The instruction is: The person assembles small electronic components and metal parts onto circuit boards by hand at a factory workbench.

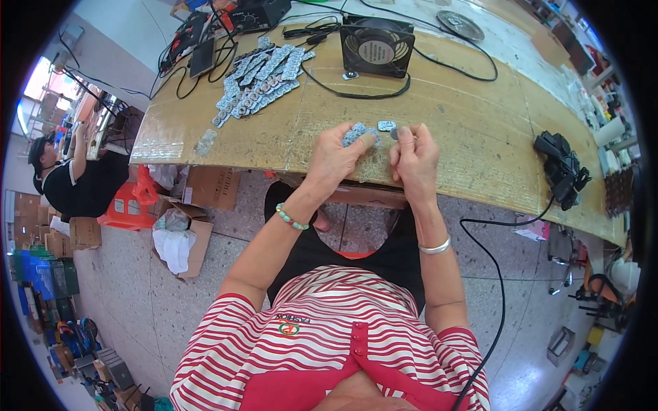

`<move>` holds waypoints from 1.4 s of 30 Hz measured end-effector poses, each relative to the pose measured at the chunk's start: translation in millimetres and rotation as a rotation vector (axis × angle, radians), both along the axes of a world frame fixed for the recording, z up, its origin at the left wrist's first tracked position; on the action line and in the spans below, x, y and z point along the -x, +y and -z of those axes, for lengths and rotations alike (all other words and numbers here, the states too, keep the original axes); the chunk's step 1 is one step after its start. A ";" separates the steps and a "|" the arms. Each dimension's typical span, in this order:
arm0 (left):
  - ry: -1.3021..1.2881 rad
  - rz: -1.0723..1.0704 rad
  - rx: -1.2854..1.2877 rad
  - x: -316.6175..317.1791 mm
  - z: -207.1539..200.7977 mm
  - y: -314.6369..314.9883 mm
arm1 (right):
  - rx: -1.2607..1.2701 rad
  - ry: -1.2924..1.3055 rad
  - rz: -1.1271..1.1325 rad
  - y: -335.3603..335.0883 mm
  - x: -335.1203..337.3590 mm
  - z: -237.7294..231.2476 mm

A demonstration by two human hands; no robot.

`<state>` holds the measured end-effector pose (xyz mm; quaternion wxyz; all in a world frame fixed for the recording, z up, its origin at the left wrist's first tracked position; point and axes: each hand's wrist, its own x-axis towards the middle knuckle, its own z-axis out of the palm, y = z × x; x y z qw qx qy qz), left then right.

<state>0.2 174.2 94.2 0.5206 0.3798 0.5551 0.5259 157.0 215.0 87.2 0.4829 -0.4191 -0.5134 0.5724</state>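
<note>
While your left hand (336, 156) grips the small grey strip (356, 133) just nearer you than the fan (376, 46), pinch its loose piece (396, 133) firmly with your right hand (413, 156) over the counter (466, 130).

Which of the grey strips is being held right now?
The strip pinched in the left hand, near the table's front edge. The others lie in a pile farther back, untouched.
</note>
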 end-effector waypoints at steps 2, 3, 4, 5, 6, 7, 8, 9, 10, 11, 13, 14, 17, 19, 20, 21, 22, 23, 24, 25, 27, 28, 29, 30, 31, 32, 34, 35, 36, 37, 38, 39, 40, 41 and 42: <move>0.285 -0.106 -0.252 -2.6 19.3 7.7 | -0.084 -0.078 -0.067 -0.1 3.9 1.3; 0.283 -0.106 -0.252 -3.5 16.9 6.0 | -0.085 -0.080 -0.066 0.7 2.4 2.7; 0.126 -0.090 -0.198 -3.9 13.5 2.2 | -0.085 -0.056 -0.091 1.8 0.0 4.2; -0.030 -0.074 -0.142 -3.7 10.4 -0.3 | -0.086 -0.031 -0.115 2.6 -1.8 5.0; -0.032 -0.074 -0.141 -2.3 8.8 -2.7 | -0.085 -0.033 -0.115 2.2 -1.2 3.7; -0.070 -0.033 -0.150 -0.5 7.6 -5.0 | -0.082 -0.049 -0.132 2.8 0.8 1.4; -0.109 0.009 -0.159 0.5 6.7 -6.8 | -0.079 -0.065 -0.149 3.9 2.1 0.2; -0.109 0.010 -0.160 1.7 5.0 -7.1 | -0.080 -0.065 -0.148 6.4 3.4 -0.2; -0.101 0.051 -0.161 2.8 3.4 -7.1 | -0.085 -0.088 -0.183 9.1 4.8 -0.3; -0.092 0.093 -0.163 3.4 2.5 -6.9 | -0.090 -0.112 -0.218 10.3 5.5 -0.2; -0.092 0.111 -0.170 5.3 5.9 -6.6 | -0.123 -0.141 -0.243 11.1 6.3 1.6; -0.094 0.132 -0.176 6.3 7.1 -6.5 | -0.155 -0.172 -0.266 11.4 6.7 2.1; -0.157 0.151 -0.170 6.9 6.0 -8.1 | -0.050 -0.003 -0.200 9.8 5.6 1.4; -0.154 0.147 -0.174 6.5 7.0 -8.0 | -0.047 -0.023 -0.221 9.9 4.9 0.1; -0.149 0.144 -0.179 6.3 7.6 -7.9 | -0.045 -0.042 -0.241 10.0 4.5 -0.3; -0.150 0.144 -0.179 6.7 8.0 -7.5 | -0.044 -0.043 -0.241 10.1 4.5 -0.8; -0.146 0.154 -0.181 7.2 8.5 -7.2 | -0.055 -0.056 -0.250 10.0 4.6 -1.1; -0.141 0.162 -0.183 7.5 8.9 -6.8 | -0.066 -0.070 -0.259 9.9 4.6 -1.2; -0.142 0.161 -0.183 7.4 8.7 -7.0 | -0.065 -0.070 -0.261 9.9 4.7 -0.7; -0.134 0.163 -0.188 6.7 7.9 -7.3 | -0.084 -0.069 -0.275 9.9 4.6 -0.3; -0.127 0.162 -0.193 6.7 8.2 -7.4 | -0.103 -0.069 -0.292 9.6 4.9 -0.1; -0.136 0.167 -0.195 7.1 9.1 -7.4 | -0.087 -0.059 -0.300 9.3 5.3 -0.5; -0.144 0.171 -0.198 7.5 9.7 -7.5 | -0.071 -0.049 -0.308 8.7 5.9 -0.8; -0.145 0.167 -0.200 7.1 9.8 -7.5 | -0.073 -0.051 -0.312 8.1 6.3 -1.3; -0.132 0.179 -0.194 6.4 9.9 -7.7 | -0.071 -0.054 -0.295 7.0 6.9 -1.5; -0.119 0.191 -0.189 6.2 9.6 -8.0 | -0.070 -0.058 -0.278 6.3 7.7 -1.6; -0.113 0.186 -0.175 4.3 4.6 -8.3 | -0.084 -0.063 -0.245 4.8 8.9 1.1; -0.104 0.183 -0.159 3.2 1.7 -8.2 | -0.098 -0.065 -0.209 4.5 8.7 1.8; -0.105 0.186 -0.159 3.7 -0.3 -8.4 | -0.098 -0.066 -0.206 4.5 7.8 1.6; -0.056 0.193 -0.130 5.3 -2.1 -8.3 | -0.088 -0.080 -0.213 5.2 6.7 1.1; -0.006 0.201 -0.101 5.8 -2.7 -7.7 | -0.078 -0.094 -0.220 6.2 5.1 0.7; -0.004 0.204 -0.100 6.5 -0.2 -7.4 | -0.078 -0.092 -0.217 7.4 4.1 -0.1; 0.007 0.210 -0.162 7.4 5.6 -6.9 | -0.079 -0.094 -0.251 9.1 2.4 -1.0; 0.019 0.217 -0.224 7.8 10.2 -6.9 | -0.080 -0.097 -0.285 9.4 1.2 -2.2; 0.021 0.220 -0.223 7.4 13.1 -6.8 | -0.080 -0.095 -0.281 9.0 0.6 -5.4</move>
